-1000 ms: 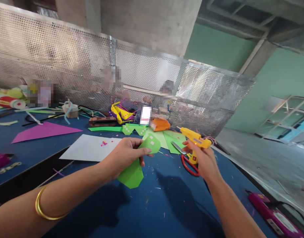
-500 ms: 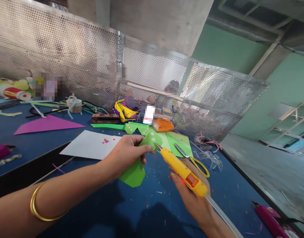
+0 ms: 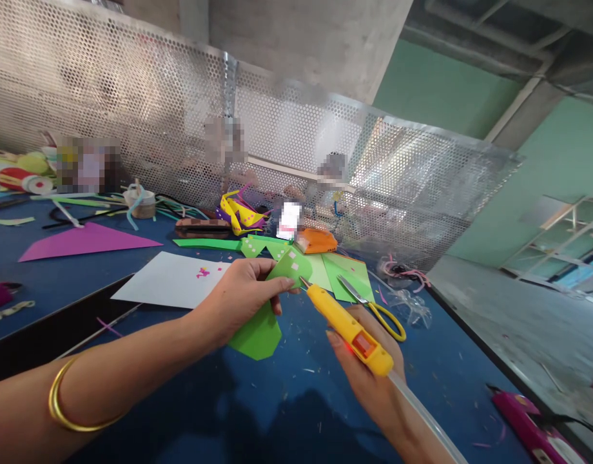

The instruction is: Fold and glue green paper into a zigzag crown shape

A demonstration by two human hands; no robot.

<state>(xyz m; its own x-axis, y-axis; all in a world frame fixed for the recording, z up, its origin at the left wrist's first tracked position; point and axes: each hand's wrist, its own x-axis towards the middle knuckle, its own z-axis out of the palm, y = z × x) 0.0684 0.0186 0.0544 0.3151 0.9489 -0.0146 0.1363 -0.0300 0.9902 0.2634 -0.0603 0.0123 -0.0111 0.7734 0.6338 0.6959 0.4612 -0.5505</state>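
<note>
Pinched between the thumb and fingers of my left hand (image 3: 251, 293) is a piece of green paper (image 3: 258, 334), with small pale squares on its upper part. My right hand (image 3: 369, 380) is wrapped round a yellow glue gun (image 3: 347, 325), a clear glue stick trailing from its back end. The gun's metal tip is at the right edge of the green paper, close to my left thumb; whether it touches I cannot tell. Scissors with yellow handles (image 3: 386, 321) lie just beyond my right hand, their blades over light green paper (image 3: 347, 274).
White paper (image 3: 161, 283) with pink bits and a purple sheet (image 3: 91, 241) lie on the blue table (image 3: 296, 412). An orange item (image 3: 319, 241), a brown case (image 3: 202, 227) and paper strips sit before the perforated metal screen (image 3: 287, 122). A magenta tool (image 3: 533, 425) lies at right.
The whole view has shifted slightly, moving things a little left and up. Both hands keep their holds, and the glue gun's tip stays by the green paper's edge.
</note>
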